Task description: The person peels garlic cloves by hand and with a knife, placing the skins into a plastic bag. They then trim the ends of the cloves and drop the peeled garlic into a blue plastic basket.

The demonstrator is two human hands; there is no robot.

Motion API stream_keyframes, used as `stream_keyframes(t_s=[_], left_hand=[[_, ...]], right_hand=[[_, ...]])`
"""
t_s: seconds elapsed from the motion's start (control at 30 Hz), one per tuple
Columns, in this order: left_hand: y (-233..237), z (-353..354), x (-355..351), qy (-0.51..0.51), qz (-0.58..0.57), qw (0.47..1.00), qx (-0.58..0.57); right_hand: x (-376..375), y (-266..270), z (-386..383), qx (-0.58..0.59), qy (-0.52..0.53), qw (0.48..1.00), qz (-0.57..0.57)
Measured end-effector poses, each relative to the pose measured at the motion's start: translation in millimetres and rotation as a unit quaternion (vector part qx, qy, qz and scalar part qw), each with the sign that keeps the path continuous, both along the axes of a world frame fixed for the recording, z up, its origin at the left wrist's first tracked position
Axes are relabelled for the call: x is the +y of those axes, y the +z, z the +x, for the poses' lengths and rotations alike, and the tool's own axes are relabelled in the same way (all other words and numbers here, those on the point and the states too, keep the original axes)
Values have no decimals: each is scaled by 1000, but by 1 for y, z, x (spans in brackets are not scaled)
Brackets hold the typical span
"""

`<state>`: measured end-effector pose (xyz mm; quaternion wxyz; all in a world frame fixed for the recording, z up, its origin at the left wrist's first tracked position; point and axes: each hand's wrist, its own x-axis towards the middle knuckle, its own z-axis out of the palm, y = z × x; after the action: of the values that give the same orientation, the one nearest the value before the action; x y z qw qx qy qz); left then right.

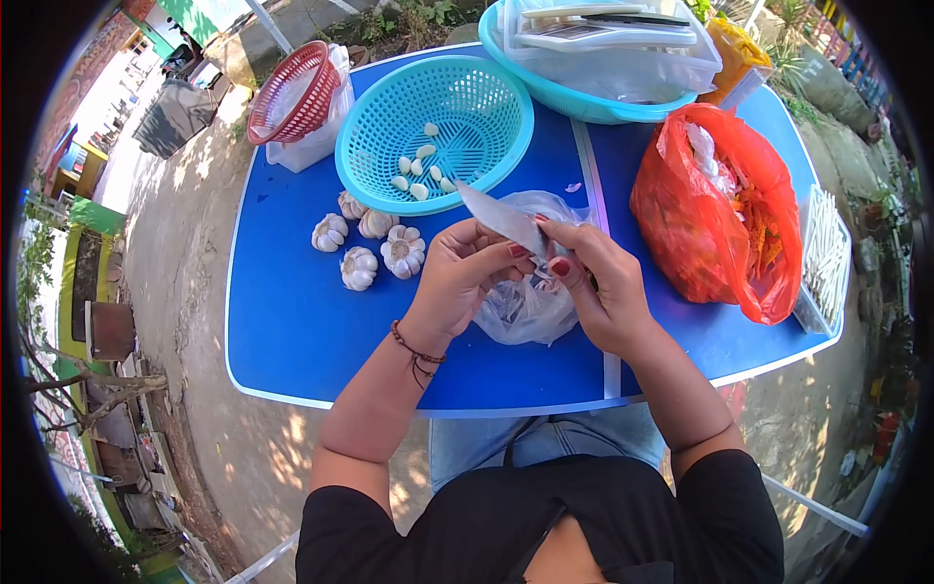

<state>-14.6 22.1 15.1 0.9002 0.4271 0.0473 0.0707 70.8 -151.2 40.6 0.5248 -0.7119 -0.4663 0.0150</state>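
Reference thing: the light-blue perforated plastic basket [394, 102] on the blue, white-edged tabletop [389, 341]. It contains several loose, peeled white garlic cloves [417, 167]; its raised wall probably keeps them together.

Both hands are at the near-right side of the basket. The right hand [608, 282] pinches, between thumb and fingers, a knife with a broad grey metal blade [501, 216]. The blade points up and to the left, toward the basket. The short grip near the blade likely serves fine control. The left hand [462, 268] is drawn together, thumb against fingers, on a small pale piece [538, 261]; the fingers cover most of it, so its exact form cannot be told. The hands meet closely, which appears to steady the piece against the blade.

Below the hands, also near-right of the basket, is a crumpled clear plastic bag [525, 316]. This position would suit catching loose scraps.

Five whole white-purple garlic bulbs [403, 251] are grouped at the near-left side of the basket, within reach of the left hand. Farther right of the basket stands a translucent red plastic bag [686, 224], its mouth spread and contents visible. A wide light-blue plastic basin [623, 110] adjoins the basket's far-right side and supports a clear plastic box.
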Motion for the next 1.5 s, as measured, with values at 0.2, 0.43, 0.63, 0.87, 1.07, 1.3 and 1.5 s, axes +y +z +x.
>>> stream_keyframes(t_s=[0.2,0.43,0.63,0.87,1.07,1.3,1.5], left_hand=[[9,-3,-1,-32,-26,999,-3],[1,0,-4,22,-57,997,-50],[4,-2,-5,-6,-66,996,-53],[-1,-1,-4,-5,-92,995,-35],[3,-2,-8,13,-84,996,-27],[2,-1,-5,15,-96,995,-19],[-2,-2,-3,6,-90,996,-10]], right_hand=[[-6,1,11,135,-21,990,16],[-10,0,1,207,66,976,11],[-4,5,-2,106,109,988,41],[-4,0,0,66,97,993,18],[-6,0,5,35,94,995,7],[-3,-1,2,43,91,995,22],[-4,1,2,-9,63,997,-38]])
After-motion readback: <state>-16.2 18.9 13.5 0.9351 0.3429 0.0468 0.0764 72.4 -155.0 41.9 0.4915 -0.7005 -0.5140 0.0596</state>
